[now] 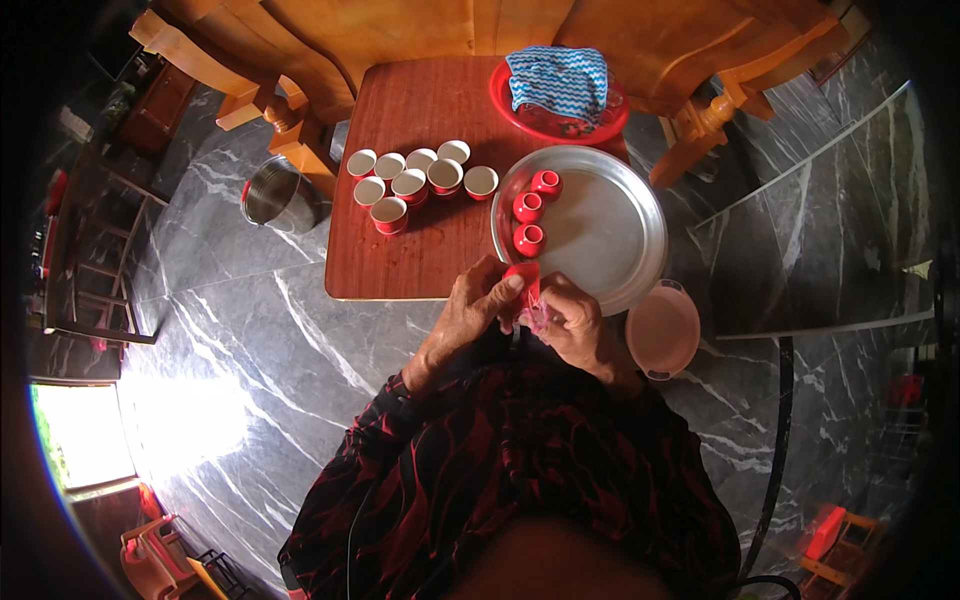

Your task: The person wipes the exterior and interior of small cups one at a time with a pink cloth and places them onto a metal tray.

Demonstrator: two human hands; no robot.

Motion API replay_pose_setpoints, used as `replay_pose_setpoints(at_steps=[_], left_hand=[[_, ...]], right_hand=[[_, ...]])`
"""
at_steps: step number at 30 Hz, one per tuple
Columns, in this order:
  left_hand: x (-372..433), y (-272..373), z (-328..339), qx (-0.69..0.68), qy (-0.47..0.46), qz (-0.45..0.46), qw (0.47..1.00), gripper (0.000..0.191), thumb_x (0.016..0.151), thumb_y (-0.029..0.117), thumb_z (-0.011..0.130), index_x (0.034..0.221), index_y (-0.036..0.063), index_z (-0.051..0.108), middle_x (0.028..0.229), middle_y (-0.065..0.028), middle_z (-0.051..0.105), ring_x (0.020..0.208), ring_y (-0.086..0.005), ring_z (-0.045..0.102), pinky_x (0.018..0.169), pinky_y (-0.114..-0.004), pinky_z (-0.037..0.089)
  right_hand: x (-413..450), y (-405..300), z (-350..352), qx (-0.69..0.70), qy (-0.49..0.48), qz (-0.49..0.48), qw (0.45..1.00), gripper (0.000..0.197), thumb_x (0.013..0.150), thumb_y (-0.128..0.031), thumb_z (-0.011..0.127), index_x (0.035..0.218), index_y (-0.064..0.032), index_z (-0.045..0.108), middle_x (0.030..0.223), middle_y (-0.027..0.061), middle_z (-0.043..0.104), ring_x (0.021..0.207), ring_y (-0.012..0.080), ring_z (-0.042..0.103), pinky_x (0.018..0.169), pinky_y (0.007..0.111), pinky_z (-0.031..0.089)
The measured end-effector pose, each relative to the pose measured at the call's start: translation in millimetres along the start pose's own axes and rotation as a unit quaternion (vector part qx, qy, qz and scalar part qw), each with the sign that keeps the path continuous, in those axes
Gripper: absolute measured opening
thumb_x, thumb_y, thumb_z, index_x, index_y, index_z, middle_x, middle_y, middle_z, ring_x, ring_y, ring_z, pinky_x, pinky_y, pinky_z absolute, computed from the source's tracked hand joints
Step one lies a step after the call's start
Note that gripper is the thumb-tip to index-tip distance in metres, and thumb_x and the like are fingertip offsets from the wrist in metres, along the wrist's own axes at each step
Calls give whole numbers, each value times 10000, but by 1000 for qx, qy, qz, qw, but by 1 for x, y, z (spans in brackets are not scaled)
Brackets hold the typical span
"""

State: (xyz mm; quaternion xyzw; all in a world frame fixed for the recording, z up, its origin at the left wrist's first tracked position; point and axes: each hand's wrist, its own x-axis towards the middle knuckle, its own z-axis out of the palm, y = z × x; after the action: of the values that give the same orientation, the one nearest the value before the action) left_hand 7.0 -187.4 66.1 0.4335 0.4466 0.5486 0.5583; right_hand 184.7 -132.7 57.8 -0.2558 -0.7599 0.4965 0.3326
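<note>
My left hand [476,296] pinches a small red object [523,276] between thumb and fingers; whether it is a cup cannot be told. My right hand [576,319] meets it from the other side, with a pink, stringy, mesh-like piece [535,318] at its fingertips. Both hands are by the near rim of a round metal tray [619,292]. Inside the tray, along its left side, three small round red cups or pots [529,240] stand in a row. Several red cups with white insides [409,184], some stacked, are grouped on the wooden table [420,262].
A red basin [499,105] at the table's back right holds glassware under a blue-and-white wavy cloth [559,79]. On the marble-patterned floor are a metal bucket [281,199], left, and a pink basin [664,330], right. A carved wooden bench [420,30] stands behind the table.
</note>
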Motion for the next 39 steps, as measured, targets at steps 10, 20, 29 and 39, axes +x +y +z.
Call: replay_pose_setpoints(at_steps=[10,20,29,39], left_hand=[[1,2,-8,78,9,-178,981,520,986,494,415,959,6,594,581,-62,563,423,-139,513,420,-269,406],[3,-18,-1,88,-34,34,995,601,853,189,724,1333,17,406,1078,-91,598,843,-115,586,746,-273,497],[2,-11,0,66,1,43,997,526,816,217,758,1207,-29,507,921,-91,648,753,-115,612,642,-269,506],[1,-11,-2,-178,-18,-119,977,466,932,472,537,1030,17,556,766,-72,599,511,-144,535,399,-247,373]], right_hand=[[-3,2,5,-157,22,-106,982,185,699,-43,685,839,-39,564,795,114,483,741,308,540,656,385,455],[12,5,3,326,125,215,912,161,922,-132,618,938,24,652,822,18,637,763,70,587,669,215,485],[17,0,1,271,108,208,934,196,920,-176,632,934,15,670,807,-2,632,727,51,559,633,215,468],[12,-8,5,1,72,-56,996,158,857,-122,669,960,-20,605,853,99,610,724,202,621,619,336,492]])
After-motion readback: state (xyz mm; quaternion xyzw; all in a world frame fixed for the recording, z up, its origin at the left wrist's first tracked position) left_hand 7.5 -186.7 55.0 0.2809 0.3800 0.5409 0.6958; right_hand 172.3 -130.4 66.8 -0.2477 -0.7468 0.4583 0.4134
